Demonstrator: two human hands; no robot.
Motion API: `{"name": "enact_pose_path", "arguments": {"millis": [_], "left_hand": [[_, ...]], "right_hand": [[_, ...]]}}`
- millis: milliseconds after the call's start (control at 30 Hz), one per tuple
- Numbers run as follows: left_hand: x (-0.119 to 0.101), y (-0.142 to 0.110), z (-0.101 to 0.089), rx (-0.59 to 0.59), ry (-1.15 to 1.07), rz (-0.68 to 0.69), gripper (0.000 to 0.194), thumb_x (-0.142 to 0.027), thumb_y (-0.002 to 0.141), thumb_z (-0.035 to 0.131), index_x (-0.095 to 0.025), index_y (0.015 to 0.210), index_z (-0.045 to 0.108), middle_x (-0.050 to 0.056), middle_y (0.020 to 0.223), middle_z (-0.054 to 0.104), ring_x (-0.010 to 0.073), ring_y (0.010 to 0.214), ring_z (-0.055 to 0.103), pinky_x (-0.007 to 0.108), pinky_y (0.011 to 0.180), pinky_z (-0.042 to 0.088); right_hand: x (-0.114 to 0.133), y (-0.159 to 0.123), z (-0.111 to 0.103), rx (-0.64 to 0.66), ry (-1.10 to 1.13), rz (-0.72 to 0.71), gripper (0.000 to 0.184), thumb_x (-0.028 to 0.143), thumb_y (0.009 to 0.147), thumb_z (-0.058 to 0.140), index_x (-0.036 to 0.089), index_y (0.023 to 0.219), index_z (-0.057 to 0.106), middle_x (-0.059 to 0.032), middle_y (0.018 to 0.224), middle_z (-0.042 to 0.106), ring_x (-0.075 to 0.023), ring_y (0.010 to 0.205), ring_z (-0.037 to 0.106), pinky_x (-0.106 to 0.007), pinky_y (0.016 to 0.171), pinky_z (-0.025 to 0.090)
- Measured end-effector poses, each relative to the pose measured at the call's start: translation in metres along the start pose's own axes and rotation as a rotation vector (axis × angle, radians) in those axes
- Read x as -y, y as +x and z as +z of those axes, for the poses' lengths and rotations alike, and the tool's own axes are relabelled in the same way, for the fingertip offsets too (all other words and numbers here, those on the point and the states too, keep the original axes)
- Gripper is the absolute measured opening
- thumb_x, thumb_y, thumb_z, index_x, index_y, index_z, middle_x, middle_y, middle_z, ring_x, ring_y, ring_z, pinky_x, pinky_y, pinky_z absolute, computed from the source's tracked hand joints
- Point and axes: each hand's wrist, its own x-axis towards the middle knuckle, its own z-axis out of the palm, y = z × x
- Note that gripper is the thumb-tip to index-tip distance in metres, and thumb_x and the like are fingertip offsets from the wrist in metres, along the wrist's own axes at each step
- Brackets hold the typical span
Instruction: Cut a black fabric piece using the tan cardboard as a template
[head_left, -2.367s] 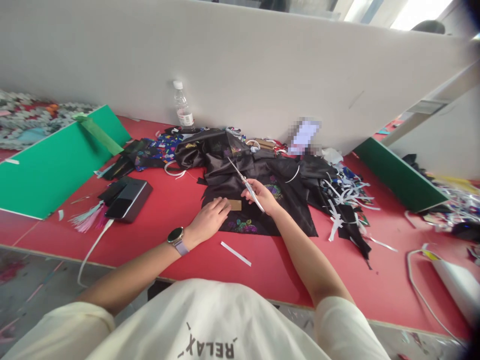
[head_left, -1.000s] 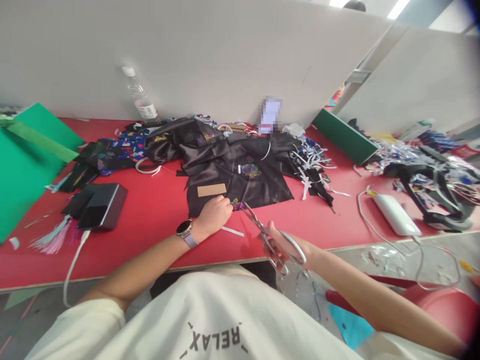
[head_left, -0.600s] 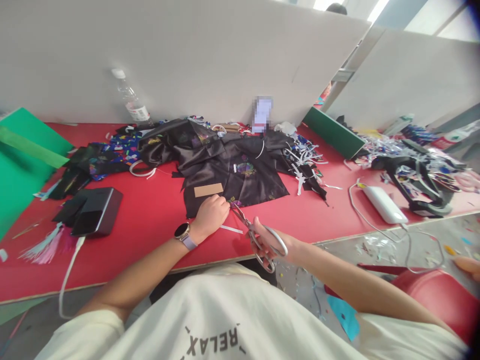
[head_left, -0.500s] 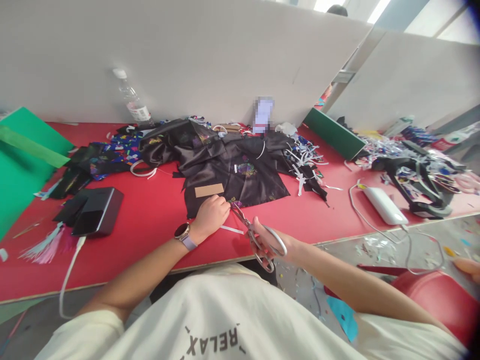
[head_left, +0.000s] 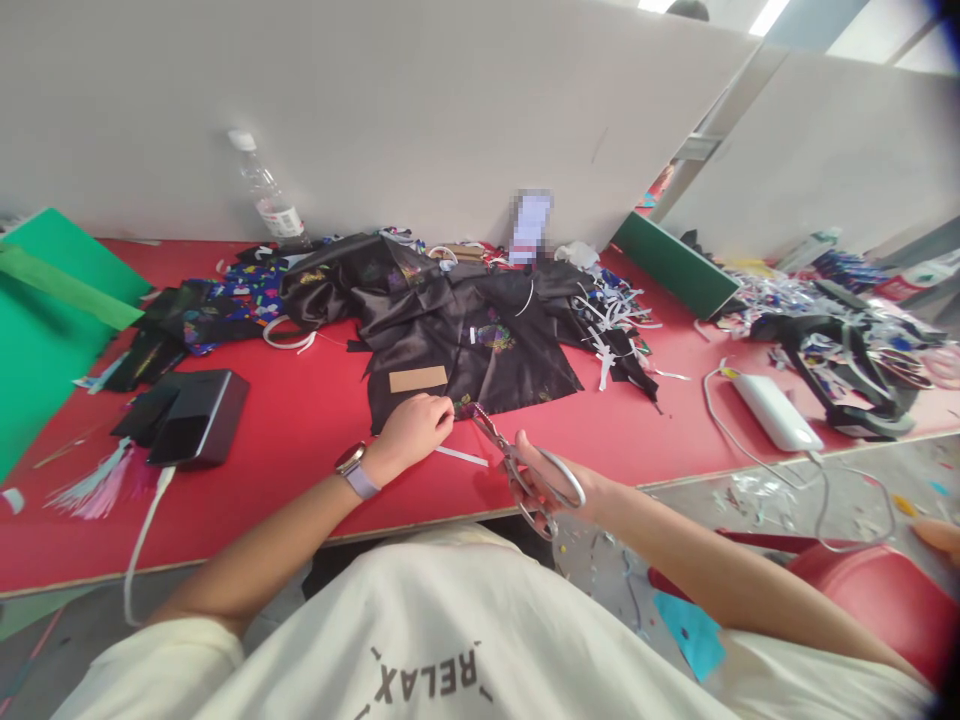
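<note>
on the red table [head_left: 300, 410] we see a black cloth [head_left: 450, 350] with flower motifs, spread in folds; it serves as our landmark. our left hand [head_left: 416, 432], a watch [head_left: 351, 460] at its wrist, lies at the near left part of the cloth with the fingers curled; we cannot tell whether they pinch the fabric. our right hand [head_left: 536, 485], well apart from the left, is wrapped around the handles of the metal scissors [head_left: 510, 463], just nearer to us than the cloth, and their blade tips meet its near edge. on the cloth, above our left hand, we find a flat tan card [head_left: 418, 379]; just below the near edge, a narrow white strip [head_left: 463, 457] lies on the table between our hands.

left of the cloth we note a black box [head_left: 221, 425], with pale and pink tassels [head_left: 97, 480] beside it, and farther left a bright green board [head_left: 56, 370]. behind the cloth, we distinguish a clear bottle [head_left: 270, 195] to the left and a blurred bright screen [head_left: 530, 227]. right of it we see a tangle of white strips [head_left: 607, 315], a dark green board [head_left: 679, 268] and, farther off, a white device [head_left: 778, 412] with a cable.
</note>
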Motion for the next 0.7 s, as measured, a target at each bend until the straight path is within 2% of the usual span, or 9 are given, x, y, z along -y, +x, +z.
{"name": "enact_pose_path", "arguments": {"millis": [133,267,367,433,500,567,633,700], "left_hand": [[0.004,-0.002,-0.019,-0.007,-0.051,-0.048,0.015,-0.016,0.086,0.052,-0.020,0.077,0.064,0.003,0.076,0.069,0.0186,0.076,0.065,0.028,0.067,0.046],[0.020,-0.021,-0.063,-0.140,-0.031,-0.206,0.015,-0.024,0.086,0.051,-0.021,0.081,0.065,0.004,0.087,0.073,0.0206,0.084,0.066,0.029,0.073,0.046],[0.034,-0.045,-0.097,-0.172,0.098,-0.413,0.016,-0.030,0.086,0.051,-0.022,0.085,0.064,0.005,0.089,0.073,0.0232,0.082,0.066,0.031,0.071,0.046],[0.041,-0.059,-0.110,-0.176,0.159,-0.468,0.015,-0.029,0.086,0.050,-0.021,0.085,0.063,0.005,0.089,0.072,0.0242,0.081,0.066,0.032,0.071,0.045],[0.046,-0.064,-0.112,-0.178,0.181,-0.458,0.016,-0.028,0.086,0.050,-0.020,0.084,0.063,0.006,0.090,0.071,0.0244,0.082,0.065,0.032,0.073,0.045],[0.047,-0.058,-0.106,-0.172,0.182,-0.416,0.016,-0.027,0.086,0.050,-0.020,0.082,0.064,0.007,0.088,0.070,0.0242,0.085,0.064,0.032,0.072,0.045],[0.042,-0.036,-0.096,-0.162,0.171,-0.361,0.017,-0.025,0.084,0.050,-0.019,0.078,0.065,0.007,0.082,0.068,0.0234,0.081,0.064,0.031,0.069,0.045],[0.027,0.002,-0.085,-0.161,0.137,-0.245,0.019,-0.022,0.084,0.049,-0.019,0.075,0.066,0.006,0.077,0.067,0.0220,0.079,0.063,0.030,0.069,0.045]], "right_hand": [[-0.002,0.002,-0.002,0.001,-0.014,0.006,0.074,0.084,0.081,0.026,0.018,0.078,0.058,-0.0011,0.060,0.051,-0.0109,0.047,0.046,-0.024,0.041,0.050],[-0.002,0.001,-0.002,0.006,0.004,0.000,0.072,0.083,0.082,0.028,0.017,0.081,0.056,-0.0006,0.061,0.051,-0.0101,0.047,0.045,-0.023,0.040,0.049],[-0.002,0.001,-0.001,0.002,0.014,-0.002,0.071,0.083,0.082,0.031,0.017,0.085,0.056,-0.0001,0.061,0.050,-0.0099,0.046,0.043,-0.024,0.040,0.048],[-0.002,0.002,-0.001,-0.001,0.006,0.007,0.071,0.083,0.082,0.029,0.017,0.084,0.055,0.0004,0.060,0.050,-0.0098,0.045,0.044,-0.024,0.040,0.048],[-0.003,0.004,-0.001,0.002,0.005,0.014,0.071,0.083,0.082,0.028,0.017,0.083,0.054,0.0010,0.058,0.050,-0.0098,0.044,0.045,-0.024,0.039,0.048],[-0.004,0.006,-0.002,0.007,0.023,0.009,0.070,0.083,0.082,0.030,0.018,0.087,0.054,0.0015,0.059,0.052,-0.0100,0.044,0.046,-0.024,0.040,0.049],[-0.005,0.005,-0.002,0.013,0.028,0.001,0.070,0.083,0.082,0.031,0.018,0.089,0.055,0.0017,0.059,0.053,-0.0102,0.044,0.047,-0.023,0.040,0.048],[-0.005,0.004,-0.001,0.008,0.010,-0.024,0.071,0.082,0.083,0.030,0.016,0.089,0.056,0.0010,0.058,0.053,-0.0101,0.043,0.046,-0.023,0.039,0.047]]}}
